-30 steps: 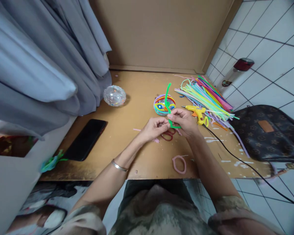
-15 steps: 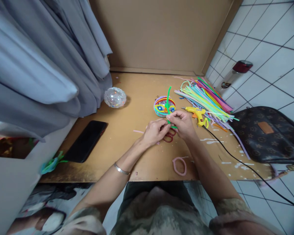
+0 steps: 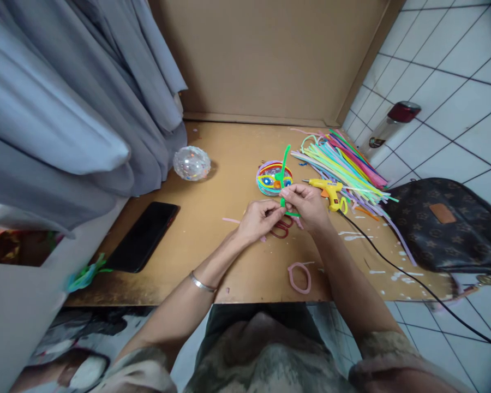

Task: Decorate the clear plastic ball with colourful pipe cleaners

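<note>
Pipe cleaner (image 3: 285,162), bright green, slender, lower end bent

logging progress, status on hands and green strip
Left hand and right hand pinching green strip. Decorated ball just beyond. Glue gun close beside right hand.

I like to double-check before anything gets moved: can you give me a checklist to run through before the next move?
1. Left hand gripping the green strip: ok.
2. Right hand gripping it too: ok.
3. Glue gun well away from the right hand: not ok, right beside it.
4. Glue gun cool: cannot tell.
5. Strip apart from the decorated ball: cannot tell, they overlap in view.
</note>
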A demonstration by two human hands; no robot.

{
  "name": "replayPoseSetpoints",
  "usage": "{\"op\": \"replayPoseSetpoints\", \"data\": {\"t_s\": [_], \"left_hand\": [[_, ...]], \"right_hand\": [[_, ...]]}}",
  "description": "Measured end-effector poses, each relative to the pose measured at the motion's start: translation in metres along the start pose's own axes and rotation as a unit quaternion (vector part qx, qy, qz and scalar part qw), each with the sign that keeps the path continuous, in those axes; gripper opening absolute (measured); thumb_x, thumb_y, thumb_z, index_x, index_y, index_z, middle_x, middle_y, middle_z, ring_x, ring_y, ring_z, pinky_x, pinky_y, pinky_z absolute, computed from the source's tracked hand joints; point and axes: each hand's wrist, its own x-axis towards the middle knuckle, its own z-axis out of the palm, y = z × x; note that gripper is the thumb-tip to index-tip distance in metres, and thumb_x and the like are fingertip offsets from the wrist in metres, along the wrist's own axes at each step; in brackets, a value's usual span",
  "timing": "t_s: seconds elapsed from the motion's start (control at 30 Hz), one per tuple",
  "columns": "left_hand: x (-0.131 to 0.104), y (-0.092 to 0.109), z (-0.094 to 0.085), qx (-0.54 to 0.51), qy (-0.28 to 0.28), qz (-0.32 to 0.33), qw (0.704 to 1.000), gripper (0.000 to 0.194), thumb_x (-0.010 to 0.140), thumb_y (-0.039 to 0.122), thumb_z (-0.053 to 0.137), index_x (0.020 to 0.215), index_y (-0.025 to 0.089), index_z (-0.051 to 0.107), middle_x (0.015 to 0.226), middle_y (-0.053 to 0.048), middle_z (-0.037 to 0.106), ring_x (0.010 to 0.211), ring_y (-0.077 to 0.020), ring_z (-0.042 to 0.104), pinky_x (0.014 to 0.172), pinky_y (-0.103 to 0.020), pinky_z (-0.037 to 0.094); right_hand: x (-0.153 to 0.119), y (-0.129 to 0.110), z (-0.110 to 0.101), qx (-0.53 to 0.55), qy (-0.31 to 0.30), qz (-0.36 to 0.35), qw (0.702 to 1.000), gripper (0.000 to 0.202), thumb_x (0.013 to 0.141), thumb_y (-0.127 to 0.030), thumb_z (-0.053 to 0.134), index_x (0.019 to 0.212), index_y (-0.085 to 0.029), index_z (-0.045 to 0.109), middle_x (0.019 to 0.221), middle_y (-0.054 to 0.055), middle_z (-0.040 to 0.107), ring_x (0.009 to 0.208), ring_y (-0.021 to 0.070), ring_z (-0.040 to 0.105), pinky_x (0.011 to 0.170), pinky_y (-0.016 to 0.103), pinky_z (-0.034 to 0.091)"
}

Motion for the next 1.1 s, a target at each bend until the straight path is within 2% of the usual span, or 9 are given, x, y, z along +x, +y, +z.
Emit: {"op": "replayPoseSetpoints", "data": {"t_s": [0.17, 0.3, 0.47, 0.6, 0.7, 0.83, 1.0, 1.1], "left_hand": [[0.0012, 0.0004, -0.0009, 0.006, 0.01, -0.002, 1.0, 0.027, 0.088, 0.036, 0.059, 0.09, 0.013, 0.072, 0.075, -0.007, 0.073, 0.052, -0.0101, 0.059, 0.04, -0.018, 0.043], [0.0008, 0.0011, -0.0012, 0.001, 0.024, 0.0, 1.0, 0.027, 0.088, 0.036, 0.057, 0.083, 0.013, 0.071, 0.065, -0.003, 0.067, 0.046, -0.007, 0.053, 0.036, -0.014, 0.038], [0.0005, 0.0013, -0.002, -0.026, 0.024, -0.036, 0.999, 0.027, 0.086, 0.033, 0.06, 0.067, 0.015, 0.067, 0.053, 0.001, 0.055, 0.038, -0.0061, 0.046, 0.031, -0.015, 0.035], [0.0026, -0.0005, -0.0034, -0.063, 0.018, -0.059, 0.996, 0.025, 0.083, 0.035, 0.063, 0.067, 0.015, 0.067, 0.051, 0.002, 0.053, 0.04, -0.0074, 0.05, 0.031, -0.014, 0.035], [0.0039, 0.0003, -0.0037, -0.075, 0.009, -0.086, 0.993, 0.024, 0.081, 0.034, 0.061, 0.069, 0.015, 0.067, 0.052, 0.001, 0.055, 0.041, -0.0084, 0.05, 0.031, -0.015, 0.036], [0.0048, 0.0049, -0.0038, -0.072, 0.022, -0.109, 0.991, 0.019, 0.077, 0.026, 0.055, 0.068, 0.014, 0.067, 0.053, 0.001, 0.056, 0.042, -0.0084, 0.05, 0.031, -0.015, 0.035], [0.0066, 0.0092, -0.0048, -0.065, 0.034, -0.118, 0.99, 0.02, 0.073, 0.021, 0.051, 0.063, 0.014, 0.067, 0.047, 0.003, 0.053, 0.039, -0.0067, 0.046, 0.036, -0.015, 0.036], [0.0088, 0.0077, -0.0069, -0.07, 0.053, -0.109, 0.99, 0.02, 0.072, 0.02, 0.05, 0.058, 0.014, 0.064, 0.046, 0.003, 0.053, 0.039, -0.0063, 0.046, 0.039, -0.016, 0.036]], "right_hand": [[0.0001, 0.0025, 0.0012, 0.003, -0.005, 0.017, 1.0, 0.042, 0.059, -0.054, 0.082, 0.062, -0.018, 0.061, 0.045, -0.006, 0.049, 0.039, 0.005, 0.039, 0.038, 0.02, 0.027], [-0.0002, 0.0041, 0.0031, 0.004, -0.007, 0.026, 1.0, 0.043, 0.057, -0.054, 0.083, 0.062, -0.017, 0.061, 0.045, -0.007, 0.049, 0.039, 0.004, 0.037, 0.038, 0.019, 0.026], [-0.0016, 0.0012, 0.0039, -0.013, -0.022, 0.024, 0.999, 0.04, 0.059, -0.052, 0.082, 0.066, -0.017, 0.064, 0.047, -0.008, 0.048, 0.041, 0.0042, 0.037, 0.039, 0.02, 0.028], [-0.0021, -0.0011, 0.0047, 0.001, -0.033, 0.034, 0.999, 0.038, 0.06, -0.049, 0.082, 0.074, -0.017, 0.067, 0.05, -0.008, 0.049, 0.043, 0.0051, 0.04, 0.041, 0.02, 0.033], [-0.002, -0.0013, 0.0054, 0.008, -0.036, 0.042, 0.998, 0.039, 0.057, -0.05, 0.083, 0.071, -0.018, 0.066, 0.053, -0.007, 0.052, 0.044, 0.0055, 0.043, 0.042, 0.021, 0.037], [-0.0024, -0.0008, 0.006, 0.009, -0.037, 0.039, 0.999, 0.037, 0.058, -0.047, 0.083, 0.071, -0.018, 0.066, 0.054, -0.007, 0.054, 0.045, 0.0062, 0.045, 0.044, 0.021, 0.039], [-0.0006, 0.0027, 0.0069, 0.014, -0.013, 0.0, 1.0, 0.036, 0.057, -0.045, 0.084, 0.075, -0.02, 0.065, 0.06, -0.005, 0.058, 0.049, 0.0089, 0.049, 0.048, 0.024, 0.043], [-0.001, 0.0015, 0.008, -0.001, 0.021, -0.063, 0.998, 0.031, 0.063, -0.045, 0.081, 0.072, -0.021, 0.064, 0.073, 0.0, 0.063, 0.066, 0.0136, 0.057, 0.061, 0.029, 0.051]]}}
